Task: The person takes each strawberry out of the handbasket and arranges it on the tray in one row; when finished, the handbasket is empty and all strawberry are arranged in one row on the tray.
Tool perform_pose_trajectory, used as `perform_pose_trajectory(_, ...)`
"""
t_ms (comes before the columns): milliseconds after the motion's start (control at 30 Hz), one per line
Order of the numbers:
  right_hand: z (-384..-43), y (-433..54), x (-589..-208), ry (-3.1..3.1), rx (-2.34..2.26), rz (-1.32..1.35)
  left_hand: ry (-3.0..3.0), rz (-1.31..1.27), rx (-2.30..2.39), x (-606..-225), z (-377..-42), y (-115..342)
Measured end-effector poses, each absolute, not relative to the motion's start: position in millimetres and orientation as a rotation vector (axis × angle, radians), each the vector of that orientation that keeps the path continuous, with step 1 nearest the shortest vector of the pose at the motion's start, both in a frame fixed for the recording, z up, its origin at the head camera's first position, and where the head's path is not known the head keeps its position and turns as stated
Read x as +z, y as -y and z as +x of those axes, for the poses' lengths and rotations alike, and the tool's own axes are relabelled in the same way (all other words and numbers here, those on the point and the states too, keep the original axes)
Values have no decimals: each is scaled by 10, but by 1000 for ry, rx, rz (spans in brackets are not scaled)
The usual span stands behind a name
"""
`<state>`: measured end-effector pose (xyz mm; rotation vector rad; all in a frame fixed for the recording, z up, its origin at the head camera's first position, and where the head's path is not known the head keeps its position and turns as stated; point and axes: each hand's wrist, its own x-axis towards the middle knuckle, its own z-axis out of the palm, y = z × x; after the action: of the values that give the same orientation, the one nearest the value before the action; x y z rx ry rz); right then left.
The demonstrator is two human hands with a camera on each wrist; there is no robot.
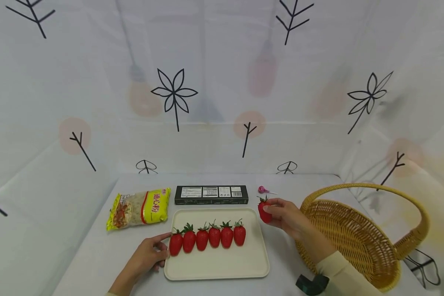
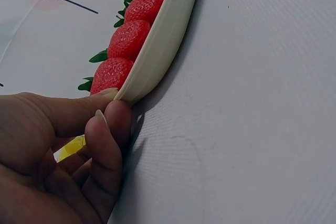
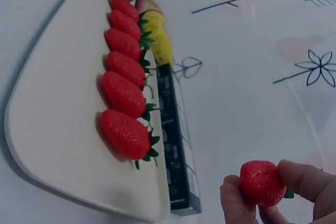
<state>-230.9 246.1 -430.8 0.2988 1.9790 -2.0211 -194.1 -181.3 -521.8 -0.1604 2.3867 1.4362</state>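
Note:
A cream tray (image 1: 216,267) lies on the table with several red strawberries (image 1: 214,237) lined up in a row, green leaves pointing to the far side. My left hand (image 1: 148,255) pinches the tray's left rim between thumb and fingers, as the left wrist view shows, close to the leftmost strawberry (image 2: 112,75). Past the tray's right edge, my right hand (image 1: 286,218) holds one more strawberry (image 3: 262,183) in the air between thumb and fingertips.
A wicker basket (image 1: 349,234) with an arched handle stands to the right, behind my right forearm. Beyond the tray lie a black box (image 1: 211,195) and a pink lollipop (image 1: 262,190). A yellow food bag (image 1: 138,209) lies at the back left.

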Motion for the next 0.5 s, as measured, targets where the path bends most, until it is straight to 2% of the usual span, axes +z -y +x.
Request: perform_pose_trajectory(500, -2339, -2333, -4753, -2195, -1883, 318, -2365, -126, 1472, -5235, -1929, 1837)
